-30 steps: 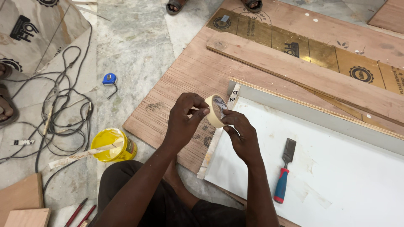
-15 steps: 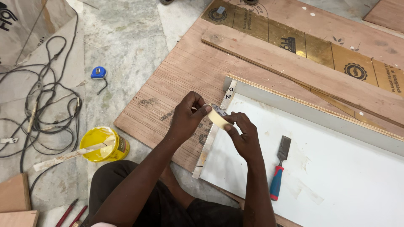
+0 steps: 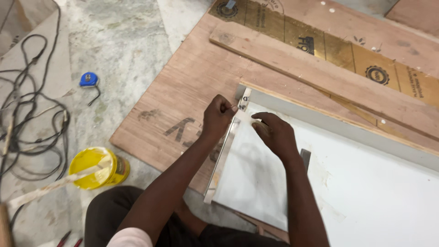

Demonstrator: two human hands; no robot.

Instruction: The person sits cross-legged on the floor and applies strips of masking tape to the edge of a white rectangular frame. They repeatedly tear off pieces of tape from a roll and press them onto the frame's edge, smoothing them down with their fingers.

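Observation:
My left hand pinches the free end of a pale masking tape strip at the near-left corner of a white laminated board. My right hand rests on the board just right of it, fingers curled over the tape roll, which is mostly hidden. The tape stretches between the two hands across a thin edge strip that runs along the board's left side. A scraper lies on the board, half hidden behind my right forearm.
The board lies on a brown plywood sheet with a long plank across it. On the stone floor to the left are a yellow can with a stick, a blue tape measure, tangled cables and red-handled pliers.
Both hands have come down from above the board to its corner. The tape roll, held up and plainly visible before, is now low against the board under my right hand.

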